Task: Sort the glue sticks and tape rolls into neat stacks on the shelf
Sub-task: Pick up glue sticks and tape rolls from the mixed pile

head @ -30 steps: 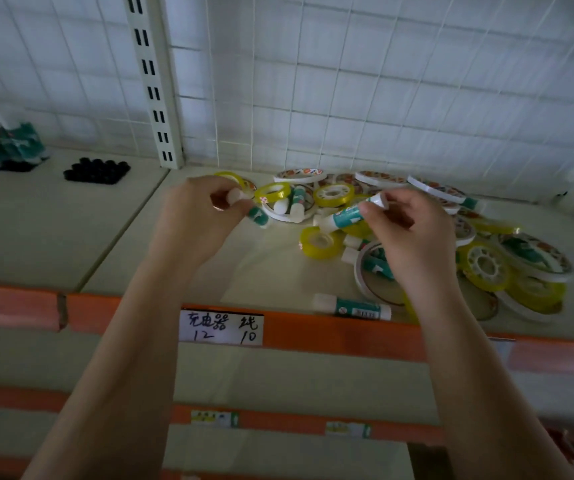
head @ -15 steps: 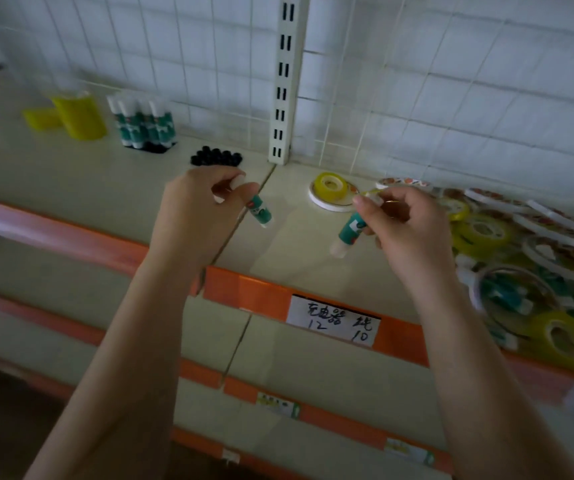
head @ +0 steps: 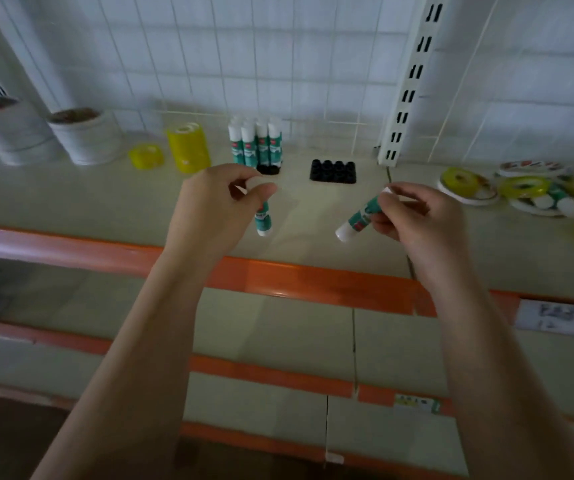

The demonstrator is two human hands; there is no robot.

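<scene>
Your left hand point(head: 214, 206) pinching glue stick point(head: 263, 221) by top end, stick hanging straight down over shelf point(head: 70, 199). Right hand point(head: 413, 220) pinching second glue stick point(head: 358, 220), tilted, white end low-left. Both hover near front edge. Upright glue sticks point(head: 257, 142) in black tray at back, empty black tray point(head: 333, 171) just beside. Tape rolls point(head: 521, 188) piled far right, yellow tape stack point(head: 188, 147) back left.

Two held glue sticks point(head: 264, 220), two black trays point(head: 333, 171) (standing sticks blurred together)

No legible text: blurred price label point(head: 561, 318) on the orange shelf edge point(head: 313, 282), glue-stick prints unreadable.
</scene>
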